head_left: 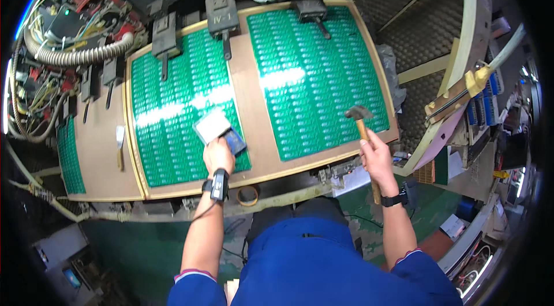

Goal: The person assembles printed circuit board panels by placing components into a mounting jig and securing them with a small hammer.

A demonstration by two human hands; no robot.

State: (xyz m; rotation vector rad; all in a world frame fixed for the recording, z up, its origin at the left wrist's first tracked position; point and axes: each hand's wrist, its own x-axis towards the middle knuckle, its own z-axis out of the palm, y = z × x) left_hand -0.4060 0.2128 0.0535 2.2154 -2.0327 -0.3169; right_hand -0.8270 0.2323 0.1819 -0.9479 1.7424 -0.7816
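Observation:
My right hand (pixel 376 159) is closed round the wooden handle of a hammer (pixel 359 113), its dark metal head upright above the near right corner of the right green panel (pixel 323 86). My left hand (pixel 219 155) grips a small box (pixel 212 126) with a whitish face and a blue part beside it; its contents cannot be made out. That box is over the near right part of the middle green panel (pixel 173 159). Both panels carry rows of small repeated marks and lie on a brown board framed in pale wood.
Dark clamps (pixel 222 14) with handles line the board's far edge. A scraper (pixel 120 147) with a wooden handle lies on the left. A roll of tape (pixel 247 196) is at the near edge. Ribbed hoses (pixel 81 55) and wiring crowd the far left. A curved frame (pixel 467 69) stands right.

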